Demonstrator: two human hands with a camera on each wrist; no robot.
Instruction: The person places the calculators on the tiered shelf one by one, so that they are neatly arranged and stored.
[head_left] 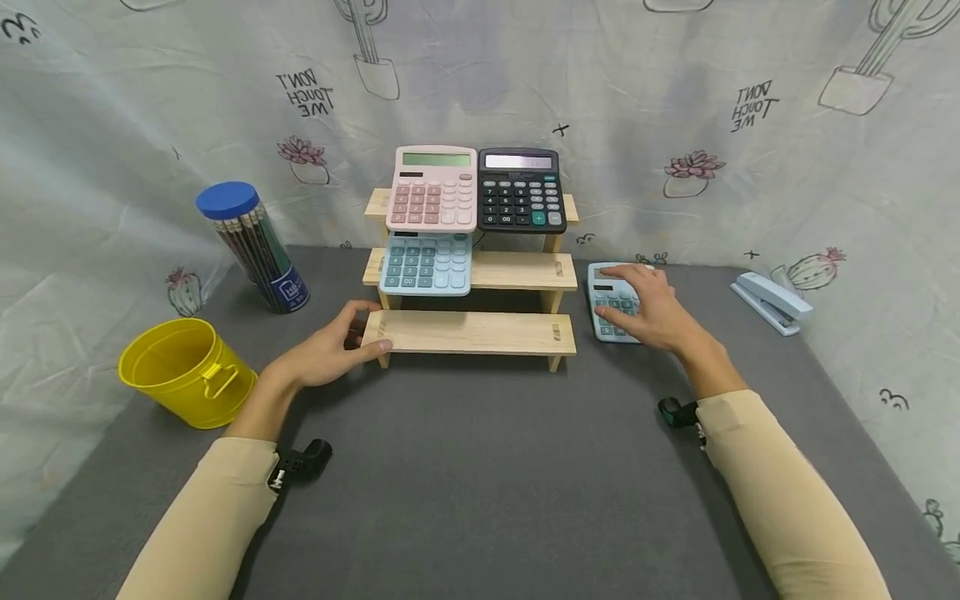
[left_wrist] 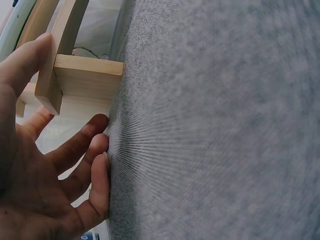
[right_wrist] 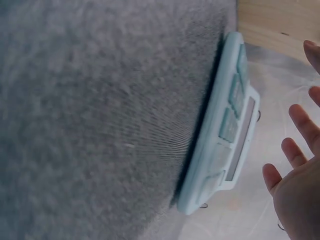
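A three-tier wooden shelf (head_left: pixel 472 333) stands in the middle. My left hand (head_left: pixel 330 346) pinches the left end of its lowest board, thumb at the front; in the left wrist view the other fingers (left_wrist: pixel 82 137) spread beside and below the board (left_wrist: pixel 55 75). On the right, a light blue calculator (head_left: pixel 611 317) lies face up on the table. My right hand (head_left: pixel 652 308) hovers over it with fingers spread, and the right wrist view shows a gap between the fingers (right_wrist: pixel 302 125) and the calculator (right_wrist: pixel 215 135).
Pink (head_left: pixel 432 187) and black (head_left: pixel 521 192) calculators lean on the top tier, another blue calculator (head_left: pixel 427 265) on the middle one. A yellow bucket (head_left: pixel 187 375) and a blue-lidded tub of pencils (head_left: pixel 258 250) stand left. A stapler (head_left: pixel 772 300) lies far right on the grey table (head_left: pixel 480 483).
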